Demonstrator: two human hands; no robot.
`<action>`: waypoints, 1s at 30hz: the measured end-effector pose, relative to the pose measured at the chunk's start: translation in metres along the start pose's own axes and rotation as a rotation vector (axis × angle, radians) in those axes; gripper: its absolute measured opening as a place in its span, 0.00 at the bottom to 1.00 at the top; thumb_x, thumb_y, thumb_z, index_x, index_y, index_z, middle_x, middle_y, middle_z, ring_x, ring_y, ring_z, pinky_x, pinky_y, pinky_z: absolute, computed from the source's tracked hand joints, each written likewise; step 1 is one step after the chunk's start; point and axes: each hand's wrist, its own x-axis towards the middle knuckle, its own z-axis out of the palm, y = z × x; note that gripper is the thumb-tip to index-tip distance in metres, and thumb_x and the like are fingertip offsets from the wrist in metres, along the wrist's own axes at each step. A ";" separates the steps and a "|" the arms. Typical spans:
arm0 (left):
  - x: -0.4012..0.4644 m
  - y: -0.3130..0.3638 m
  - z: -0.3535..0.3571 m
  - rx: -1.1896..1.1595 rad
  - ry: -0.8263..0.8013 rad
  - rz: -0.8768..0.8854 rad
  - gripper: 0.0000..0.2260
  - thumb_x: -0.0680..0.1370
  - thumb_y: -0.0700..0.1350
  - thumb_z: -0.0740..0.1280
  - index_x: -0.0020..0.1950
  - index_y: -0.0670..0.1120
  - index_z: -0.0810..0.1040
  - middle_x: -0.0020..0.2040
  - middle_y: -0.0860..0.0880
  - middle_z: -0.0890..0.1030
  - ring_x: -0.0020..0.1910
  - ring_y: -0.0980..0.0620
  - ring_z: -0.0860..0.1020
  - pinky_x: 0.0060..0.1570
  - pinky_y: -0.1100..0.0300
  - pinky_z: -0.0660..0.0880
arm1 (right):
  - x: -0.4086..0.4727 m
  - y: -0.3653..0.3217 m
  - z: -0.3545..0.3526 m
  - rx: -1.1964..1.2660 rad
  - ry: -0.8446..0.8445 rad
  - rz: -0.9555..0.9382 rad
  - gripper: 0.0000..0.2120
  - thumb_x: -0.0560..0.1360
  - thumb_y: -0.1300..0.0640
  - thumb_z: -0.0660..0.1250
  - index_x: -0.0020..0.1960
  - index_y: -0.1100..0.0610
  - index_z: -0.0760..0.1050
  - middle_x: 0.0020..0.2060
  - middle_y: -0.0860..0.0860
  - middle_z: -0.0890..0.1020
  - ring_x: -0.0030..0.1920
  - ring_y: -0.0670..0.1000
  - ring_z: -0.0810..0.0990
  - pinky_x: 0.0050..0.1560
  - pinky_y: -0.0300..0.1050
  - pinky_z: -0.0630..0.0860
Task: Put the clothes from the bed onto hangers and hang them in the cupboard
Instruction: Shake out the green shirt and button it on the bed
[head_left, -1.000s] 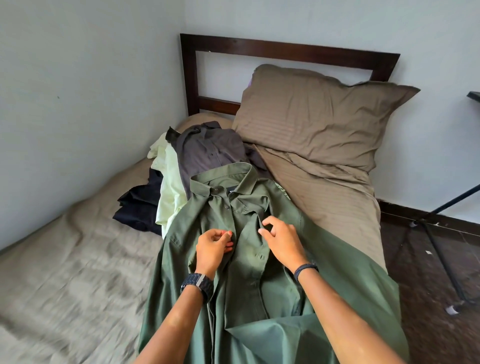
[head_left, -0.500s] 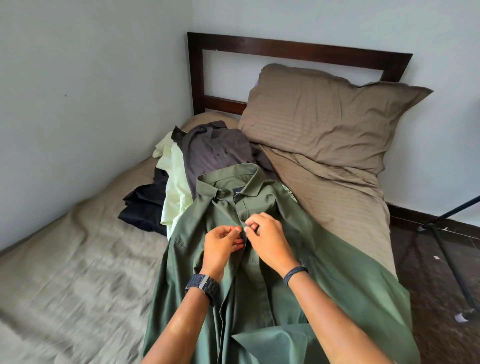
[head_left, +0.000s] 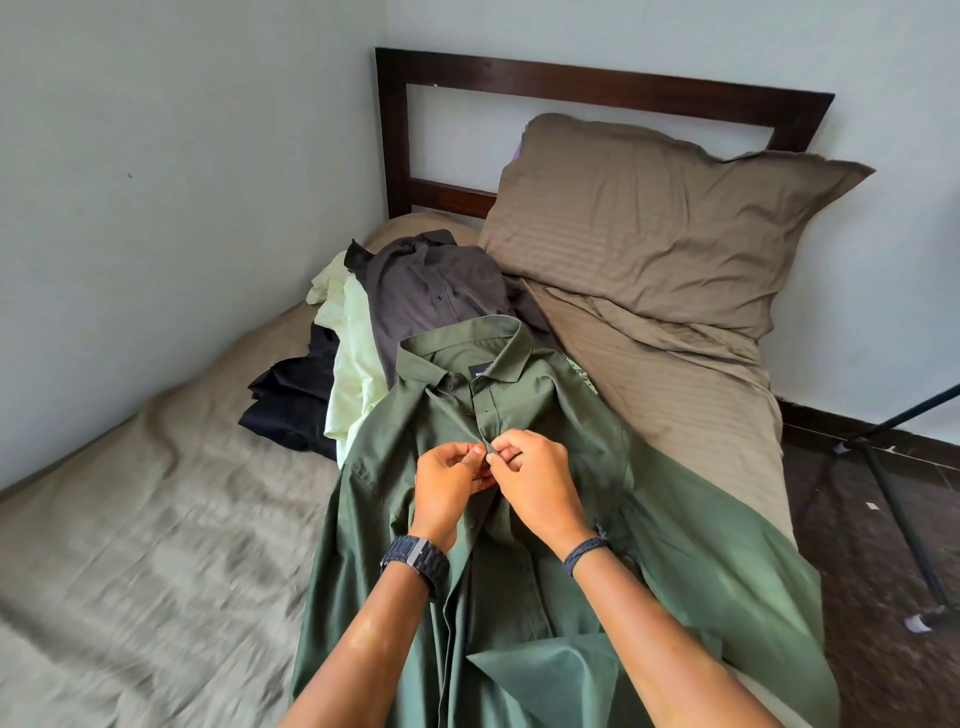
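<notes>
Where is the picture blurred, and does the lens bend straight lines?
Head view: motion blur smears the sheet at lower left; the hands, left and right, and the green shirt near them stay fairly sharp. The wide lens tilts the headboard. Soft daylight, no glare.

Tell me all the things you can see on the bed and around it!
green shirt: one, green, spread on the bed, nearest
grey shirt: one, dark grey, behind the green shirt
pale shirt: one, light green, under the grey shirt
black garment: one, black, left of the pile
pillow: one, brown, by the headboard
headboard: one, dark wood, against the wall
bed: one, beige sheet
left hand: one, pinches the shirt front
right hand: one, pinches the shirt front
</notes>
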 end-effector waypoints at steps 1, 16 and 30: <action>0.000 0.000 0.000 -0.008 -0.009 -0.004 0.08 0.80 0.36 0.61 0.47 0.33 0.78 0.45 0.36 0.83 0.44 0.45 0.82 0.43 0.58 0.80 | -0.001 0.000 0.000 0.004 0.001 0.006 0.04 0.74 0.61 0.68 0.41 0.59 0.79 0.33 0.50 0.80 0.33 0.48 0.79 0.39 0.46 0.79; -0.007 0.002 0.003 -0.058 -0.049 -0.004 0.10 0.80 0.34 0.59 0.44 0.36 0.78 0.41 0.40 0.83 0.38 0.51 0.83 0.38 0.62 0.79 | 0.002 0.001 -0.004 -0.068 -0.058 -0.015 0.09 0.76 0.57 0.66 0.39 0.59 0.76 0.31 0.48 0.76 0.30 0.45 0.73 0.35 0.44 0.77; -0.014 0.004 0.008 -0.037 -0.082 0.028 0.07 0.78 0.40 0.66 0.42 0.38 0.79 0.30 0.52 0.78 0.27 0.61 0.75 0.30 0.68 0.73 | 0.001 0.001 -0.010 0.166 -0.096 0.163 0.05 0.76 0.60 0.67 0.44 0.61 0.76 0.32 0.53 0.78 0.33 0.54 0.83 0.32 0.47 0.82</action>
